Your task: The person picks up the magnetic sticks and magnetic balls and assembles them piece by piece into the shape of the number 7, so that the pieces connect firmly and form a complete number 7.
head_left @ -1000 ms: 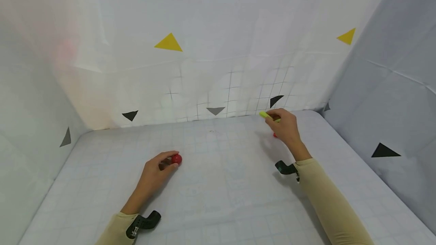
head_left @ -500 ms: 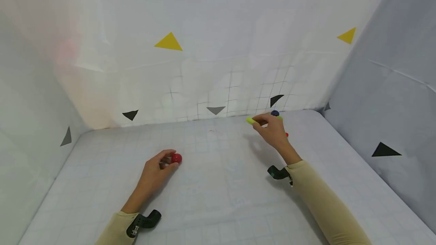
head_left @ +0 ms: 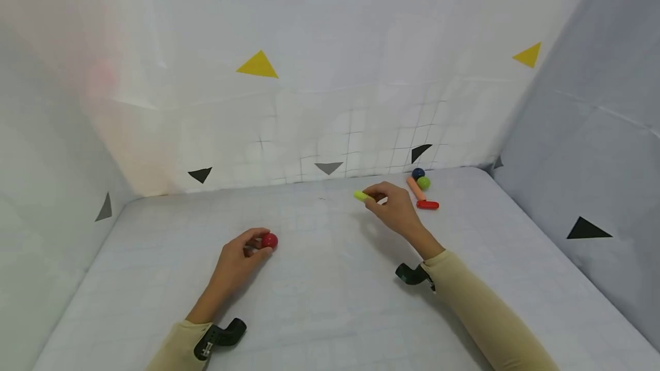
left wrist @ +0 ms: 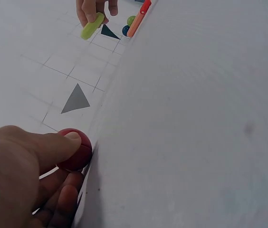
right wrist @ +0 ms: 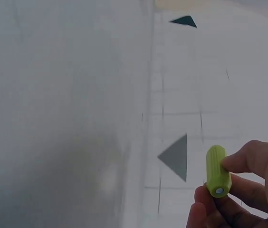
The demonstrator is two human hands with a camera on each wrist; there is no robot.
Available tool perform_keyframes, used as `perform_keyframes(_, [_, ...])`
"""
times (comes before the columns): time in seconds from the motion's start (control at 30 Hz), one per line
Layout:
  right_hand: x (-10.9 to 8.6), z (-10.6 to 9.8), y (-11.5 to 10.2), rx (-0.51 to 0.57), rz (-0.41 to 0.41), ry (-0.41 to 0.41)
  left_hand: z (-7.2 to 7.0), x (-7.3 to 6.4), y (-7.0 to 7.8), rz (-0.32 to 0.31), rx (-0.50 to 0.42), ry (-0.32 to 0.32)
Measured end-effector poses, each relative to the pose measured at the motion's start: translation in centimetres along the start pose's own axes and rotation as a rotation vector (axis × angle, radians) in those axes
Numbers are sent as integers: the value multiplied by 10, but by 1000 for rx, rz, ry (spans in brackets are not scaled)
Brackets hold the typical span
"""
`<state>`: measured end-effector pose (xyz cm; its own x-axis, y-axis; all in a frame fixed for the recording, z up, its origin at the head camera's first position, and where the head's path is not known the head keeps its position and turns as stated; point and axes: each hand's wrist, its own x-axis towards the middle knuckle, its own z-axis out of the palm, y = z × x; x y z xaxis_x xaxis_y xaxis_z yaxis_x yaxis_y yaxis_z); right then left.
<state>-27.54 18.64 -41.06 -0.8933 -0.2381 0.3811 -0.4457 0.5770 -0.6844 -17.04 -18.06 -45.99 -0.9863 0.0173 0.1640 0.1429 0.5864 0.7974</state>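
Note:
My left hand (head_left: pixel 238 261) holds a glossy red ball (head_left: pixel 270 240) at the table surface, left of the middle. In the left wrist view the thumb lies on the red ball (left wrist: pixel 75 151), with fingers curled below it. My right hand (head_left: pixel 396 209) pinches a short yellow-green cylinder (head_left: pixel 360 195) between thumb and fingers, raised above the table. The right wrist view shows this cylinder (right wrist: pixel 218 171) with lengthwise ribs and a pale round spot on its end.
Behind the right hand, near the table's back edge, lie a dark blue ball (head_left: pixel 418 173), a green ball (head_left: pixel 423 182), a peach-coloured stick (head_left: pixel 415 188) and a red rounded bar (head_left: pixel 428 205). White sheeting with triangles walls the white table (head_left: pixel 330 302) at the back and sides.
My right hand has moved left and a little nearer with the yellow-green cylinder, uncovering the balls, peach stick and red bar behind it. The left hand keeps its place on the red ball.

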Motion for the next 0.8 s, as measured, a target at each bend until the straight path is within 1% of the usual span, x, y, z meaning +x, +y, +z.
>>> perform_keyframes(0.2, [0,11,-11,20,-45,-28,3,1,1,1,-8,10])
perform_keyframes(0.47, [1,28,-27,65,-43,-81,1,-1,-1,-3,9,11])
perform_keyframes(0.67, [-2,49,-38,107,-77,-133,0,-1,0,4,-2,16])
perform_keyframes(0.8, [-6,63,-43,110,-104,-185,2,-2,-1,4,2,17])
